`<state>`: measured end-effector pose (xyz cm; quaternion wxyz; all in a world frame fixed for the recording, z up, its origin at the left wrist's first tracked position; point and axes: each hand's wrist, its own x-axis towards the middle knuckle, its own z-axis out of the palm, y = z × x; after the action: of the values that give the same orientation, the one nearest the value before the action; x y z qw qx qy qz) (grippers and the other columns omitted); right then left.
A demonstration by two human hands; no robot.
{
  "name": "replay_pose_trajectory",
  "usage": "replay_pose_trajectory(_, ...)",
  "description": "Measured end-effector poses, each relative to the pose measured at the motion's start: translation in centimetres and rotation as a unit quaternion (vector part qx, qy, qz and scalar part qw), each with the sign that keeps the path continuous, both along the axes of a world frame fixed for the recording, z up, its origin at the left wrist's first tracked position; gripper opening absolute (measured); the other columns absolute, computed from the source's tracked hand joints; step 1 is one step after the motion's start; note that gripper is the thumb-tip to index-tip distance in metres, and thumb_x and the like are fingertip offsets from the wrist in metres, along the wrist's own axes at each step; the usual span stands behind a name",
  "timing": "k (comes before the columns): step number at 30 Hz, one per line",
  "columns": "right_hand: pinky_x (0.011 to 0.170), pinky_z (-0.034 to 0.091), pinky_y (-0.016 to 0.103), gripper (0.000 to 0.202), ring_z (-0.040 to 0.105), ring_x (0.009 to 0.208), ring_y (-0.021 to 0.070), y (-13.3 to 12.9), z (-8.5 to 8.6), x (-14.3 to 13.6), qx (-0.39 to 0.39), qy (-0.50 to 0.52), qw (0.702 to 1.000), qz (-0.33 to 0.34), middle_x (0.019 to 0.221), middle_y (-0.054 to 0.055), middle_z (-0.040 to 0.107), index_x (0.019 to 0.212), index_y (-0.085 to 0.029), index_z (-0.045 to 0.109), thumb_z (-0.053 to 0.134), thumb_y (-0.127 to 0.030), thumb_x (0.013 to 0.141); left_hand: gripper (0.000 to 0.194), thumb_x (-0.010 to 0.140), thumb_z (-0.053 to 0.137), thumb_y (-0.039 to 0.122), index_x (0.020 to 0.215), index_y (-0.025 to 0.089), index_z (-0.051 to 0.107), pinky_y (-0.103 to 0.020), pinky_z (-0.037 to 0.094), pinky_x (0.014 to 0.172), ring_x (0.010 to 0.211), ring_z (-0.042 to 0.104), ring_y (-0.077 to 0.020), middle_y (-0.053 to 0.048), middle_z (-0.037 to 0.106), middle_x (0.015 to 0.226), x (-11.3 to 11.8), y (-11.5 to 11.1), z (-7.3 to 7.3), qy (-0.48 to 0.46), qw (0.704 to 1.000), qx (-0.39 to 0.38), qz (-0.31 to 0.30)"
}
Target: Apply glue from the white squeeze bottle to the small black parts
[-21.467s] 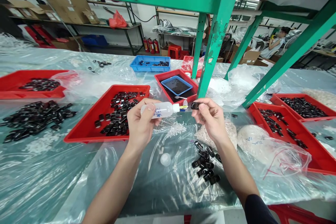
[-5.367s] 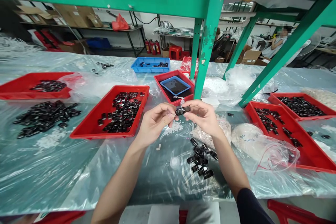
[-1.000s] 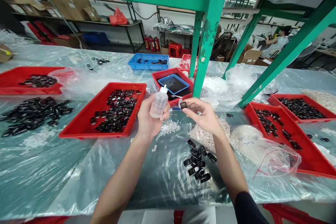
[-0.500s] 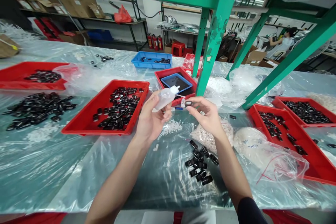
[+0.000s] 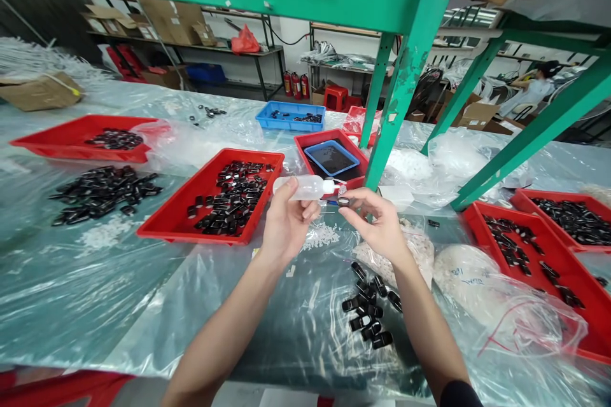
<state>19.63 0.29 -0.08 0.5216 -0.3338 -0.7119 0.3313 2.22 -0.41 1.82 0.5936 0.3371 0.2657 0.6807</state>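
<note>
My left hand [image 5: 289, 219] is closed around a translucent squeeze bottle [image 5: 305, 187] with a white nozzle, which lies nearly level and points right. Between the fingertips of my right hand [image 5: 375, 216] is a small black part [image 5: 344, 201] with a pale face, just below and beside the nozzle tip; whether they touch I cannot tell. A tiny clear vial [image 5: 342, 189] appears just behind the part. Below the hands lie small white pieces [image 5: 322, 236] in a heap. Several black parts [image 5: 367, 308] are scattered near my right forearm.
A red tray [image 5: 167, 221] of black parts stands left of my hands, a black pile [image 5: 105, 191] farther left. A blue tray [image 5: 312, 147] sits inside a red one ahead. Green posts [image 5: 398, 70] rise close beyond my right hand. Bags of pale pieces [image 5: 461, 273] lie at right.
The bottle has swung from a tilted pose to nearly level, its nozzle now close to the black part. My view has shifted slightly left, so the scene sits farther right.
</note>
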Motion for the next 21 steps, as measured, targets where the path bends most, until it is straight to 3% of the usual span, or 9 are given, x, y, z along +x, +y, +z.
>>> replay_pose_trajectory(7, 0.053, 0.041, 0.028, 0.015, 0.059, 0.066, 0.0137, 0.0, 0.0, -0.1, 0.013, -0.003, 1.000, -0.003, 0.089, 0.003, 0.071, 0.102, -0.022, 0.074, 0.072, -0.033, 0.092, 0.037, 0.074, 0.083, 0.050, 0.076, 0.016, 0.069, -0.022, 0.031, 0.046, 0.046, 0.034, -0.0063, 0.006, 0.041, 0.053, 0.0, 0.2, -0.8, 0.042, 0.995, 0.055, 0.066)
replay_pose_trajectory(12, 0.052, 0.040, 0.027, 0.015, 0.059, 0.063, 0.0132, -0.1, 0.0, -0.2, 0.005, 0.009, 1.000, -0.005, 0.080, 0.001, 0.070, 0.101, -0.021, 0.074, 0.074, -0.031, 0.090, 0.033, 0.075, 0.083, 0.047, 0.077, 0.016, 0.074, -0.022, 0.029, 0.046, 0.051, 0.040, -0.0068, -0.001, 0.058, 0.067, -0.1, -0.1, -1.1, 0.090, 0.984, 0.108, 0.106)
replay_pose_trajectory(21, 0.053, 0.042, 0.027, 0.013, 0.063, 0.070, 0.0138, -0.1, -0.2, -0.1, 0.040, -0.004, 0.999, -0.009, 0.093, 0.004, 0.074, 0.103, -0.021, 0.075, 0.072, -0.027, 0.093, 0.029, 0.078, 0.080, 0.047, 0.081, 0.018, 0.078, -0.024, 0.035, 0.049, 0.055, 0.048, -0.0099, -0.004, 0.065, 0.072, -0.7, -0.1, -1.8, 0.157, 0.969, 0.133, 0.140)
